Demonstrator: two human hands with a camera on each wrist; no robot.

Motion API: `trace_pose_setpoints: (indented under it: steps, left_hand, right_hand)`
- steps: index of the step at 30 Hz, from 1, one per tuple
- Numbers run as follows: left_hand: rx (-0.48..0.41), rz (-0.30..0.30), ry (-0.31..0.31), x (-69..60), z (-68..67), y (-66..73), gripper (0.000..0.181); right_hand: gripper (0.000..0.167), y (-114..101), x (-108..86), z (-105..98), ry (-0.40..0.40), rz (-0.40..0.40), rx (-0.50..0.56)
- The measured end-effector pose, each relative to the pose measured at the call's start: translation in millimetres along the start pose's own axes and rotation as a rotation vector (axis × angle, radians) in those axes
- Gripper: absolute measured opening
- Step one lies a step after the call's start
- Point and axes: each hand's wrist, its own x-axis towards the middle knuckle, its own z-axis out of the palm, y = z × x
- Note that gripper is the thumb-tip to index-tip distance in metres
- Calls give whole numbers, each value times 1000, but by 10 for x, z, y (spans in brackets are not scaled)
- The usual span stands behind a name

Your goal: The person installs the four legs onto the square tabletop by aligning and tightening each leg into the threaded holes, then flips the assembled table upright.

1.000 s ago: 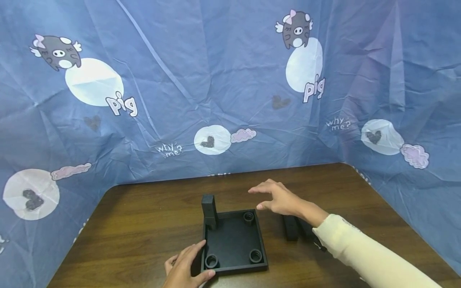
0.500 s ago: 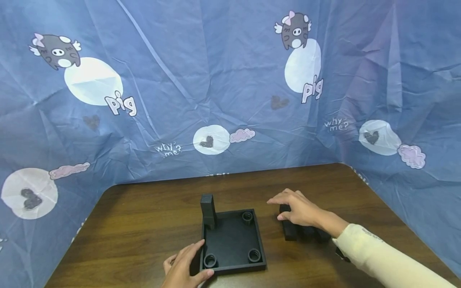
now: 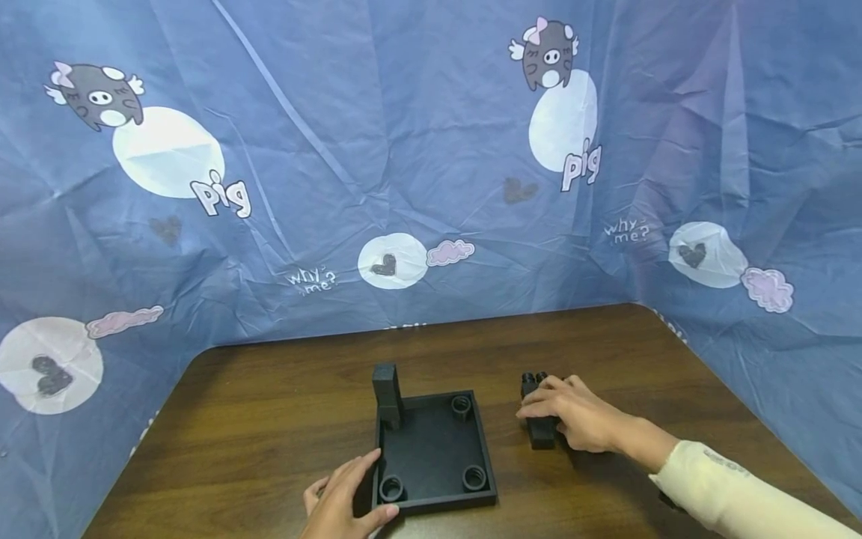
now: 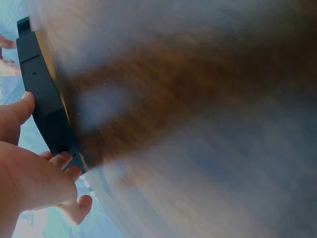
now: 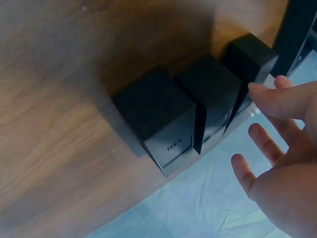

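Observation:
A square black tray-like base (image 3: 434,457) lies on the table, with threaded round sockets at three corners. At its far left corner a square black leg (image 3: 387,395) stands upright. My left hand (image 3: 346,498) holds the near left corner, fingers along the left side and thumb at the front edge; the left wrist view shows thumb and fingertips against the base's side (image 4: 44,84). My right hand (image 3: 572,412) grips the leftmost lying black leg (image 3: 542,436), fingers over its left side. In the right wrist view, thumb and index finger straddle that leg (image 5: 250,59).
Two more black legs (image 5: 156,106) lie beside the gripped one, mostly hidden by the right hand in the head view. Brown wood table (image 3: 289,404) surrounds the parts. Behind it hangs a blue printed cloth (image 3: 431,150).
My right hand has moved right and down from above the base to the lying legs, its fingers curling round the leftmost one. The left hand stays on the base corner.

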Motion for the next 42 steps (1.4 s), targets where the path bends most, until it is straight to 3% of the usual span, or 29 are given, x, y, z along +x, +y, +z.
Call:
trace_pose_setpoints:
  steps: [3,10,22,28,33,38,42]
  left_hand:
    - [1,10,6,-11,2,-12,77]
    - [3,18,17,-31,19,-32,77]
    - [-9,-19,0,-31,14,4,77]
    - [-9,-31,-5,-24,13,6,77]
    - [2,-3,11,-26,16,-6,77]
    - [3,-12,9,-25,13,7,76]
    - [3,-19,3,-22,7,11,76]
  right_hand:
    - [64,-22,-15,44,-18,-42,-40]
    - [55,-71,-17,213,20,-190,-215]
    - [45,-56,4,286,95,-260,-298]
    - [41,-45,18,296,94,-275,-295]
    - [44,-33,30,300,101,-289,-301]
    - [45,-12,58,280,139,-293,-299]
    - [52,-24,95,208,200,-278,-237]
